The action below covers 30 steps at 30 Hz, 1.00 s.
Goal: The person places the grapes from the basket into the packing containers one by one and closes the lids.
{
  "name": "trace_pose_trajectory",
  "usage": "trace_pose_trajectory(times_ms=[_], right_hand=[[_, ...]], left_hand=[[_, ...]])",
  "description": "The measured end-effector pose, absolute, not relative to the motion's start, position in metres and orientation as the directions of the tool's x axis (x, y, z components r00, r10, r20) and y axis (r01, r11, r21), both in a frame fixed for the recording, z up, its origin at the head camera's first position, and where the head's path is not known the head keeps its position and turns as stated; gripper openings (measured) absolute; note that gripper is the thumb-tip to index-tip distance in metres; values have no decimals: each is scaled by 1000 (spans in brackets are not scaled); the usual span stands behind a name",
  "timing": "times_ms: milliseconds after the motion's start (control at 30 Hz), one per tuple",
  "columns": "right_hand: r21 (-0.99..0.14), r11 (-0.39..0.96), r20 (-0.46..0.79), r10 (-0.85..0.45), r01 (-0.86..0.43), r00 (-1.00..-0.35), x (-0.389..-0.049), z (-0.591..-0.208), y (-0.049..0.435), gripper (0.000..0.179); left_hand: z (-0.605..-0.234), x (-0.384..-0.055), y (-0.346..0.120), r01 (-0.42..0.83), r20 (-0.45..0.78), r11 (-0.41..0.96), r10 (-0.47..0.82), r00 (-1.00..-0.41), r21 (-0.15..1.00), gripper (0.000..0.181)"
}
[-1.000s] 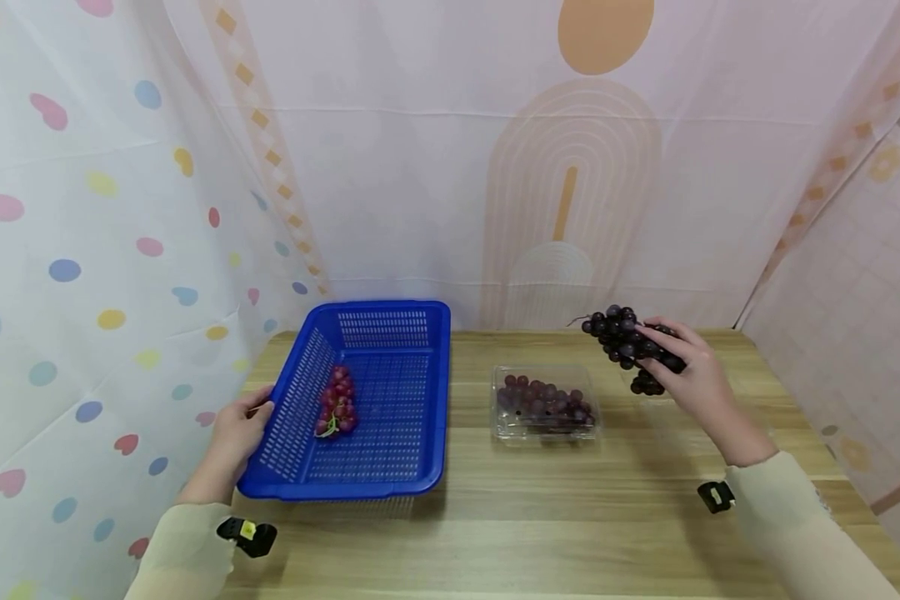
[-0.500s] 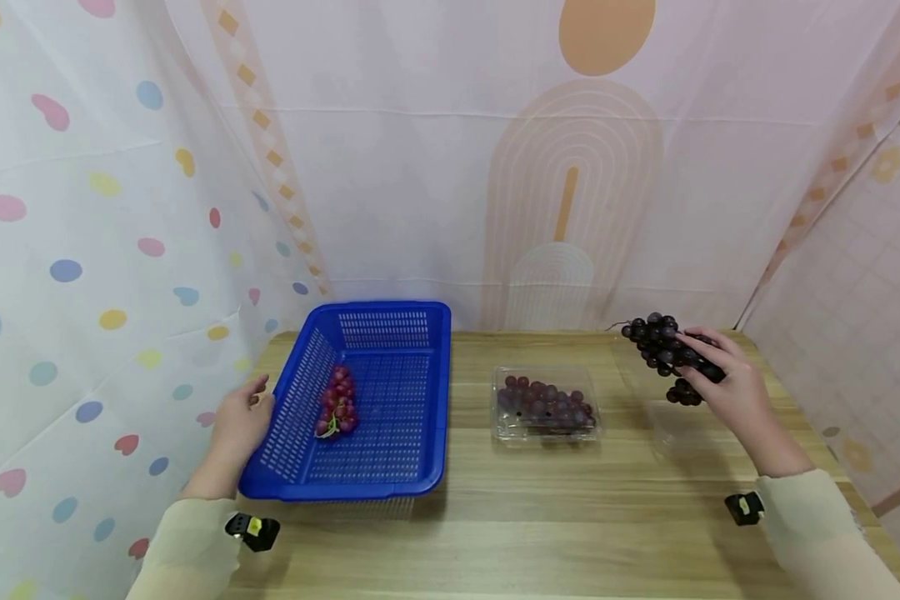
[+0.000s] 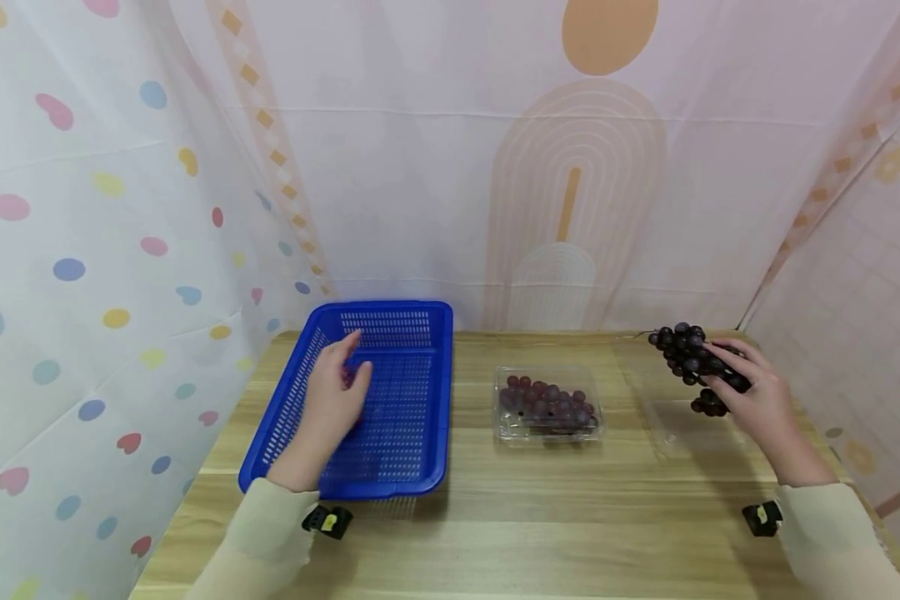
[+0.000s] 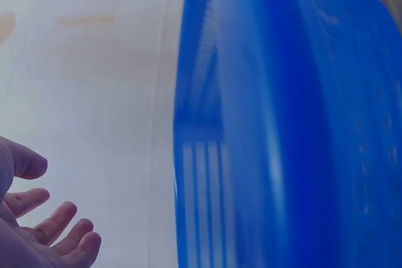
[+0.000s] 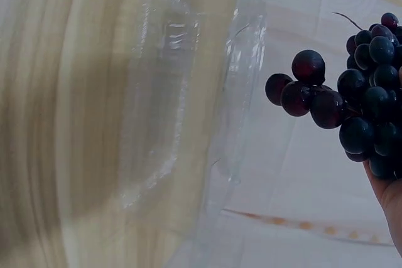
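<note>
In the head view my right hand [image 3: 761, 396] grips a bunch of dark purple grapes [image 3: 686, 350], raised above an opened clear plastic clamshell box [image 3: 671, 437] at the table's right. The right wrist view shows the grapes [image 5: 377, 98] hanging, with a thin stem sticking out. My left hand [image 3: 330, 404] is over the blue plastic basket [image 3: 441, 400], thumb and fingers spread apart. Those fingers look loose and hold nothing in the left wrist view. A bunch of red grapes [image 3: 347, 375] lies in the basket, mostly hidden behind the left hand.
A second clear plastic box [image 3: 547, 433], lid closed, holds reddish-purple grapes [image 3: 547, 404] at the middle of the wooden table [image 3: 495, 533]. Patterned curtains [image 3: 420, 167] hang around the table's back and sides.
My left hand has left the basket's left rim and moved right, over its inside. The right hand has carried the dark grapes right and slightly lower, over the opened box.
</note>
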State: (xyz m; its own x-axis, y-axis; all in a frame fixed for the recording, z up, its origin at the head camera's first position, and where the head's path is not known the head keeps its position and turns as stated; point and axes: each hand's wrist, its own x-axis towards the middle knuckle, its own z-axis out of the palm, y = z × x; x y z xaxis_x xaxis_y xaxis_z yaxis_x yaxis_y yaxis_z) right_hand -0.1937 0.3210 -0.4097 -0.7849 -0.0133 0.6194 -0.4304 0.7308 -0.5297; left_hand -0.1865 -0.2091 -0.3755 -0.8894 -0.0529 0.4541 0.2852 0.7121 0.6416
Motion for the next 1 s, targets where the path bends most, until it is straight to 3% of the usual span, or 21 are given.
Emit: trace_pose_trajectory(times_ms=[367, 600, 1000], right_hand=[[-512, 774, 590, 1, -373, -807, -186, -427, 335, 37], [-481, 804, 577, -10, -349, -817, -182, -437, 341, 38], [-487, 812, 500, -44, -323, -865, -180, -446, 343, 38]], left_hand=[[-388, -187, -110, 413, 438, 575, 104, -893, 706, 43], [-401, -182, -53, 404, 314, 522, 256, -914, 752, 46], [-419, -165, 25, 444, 211, 511, 450, -868, 736, 50]])
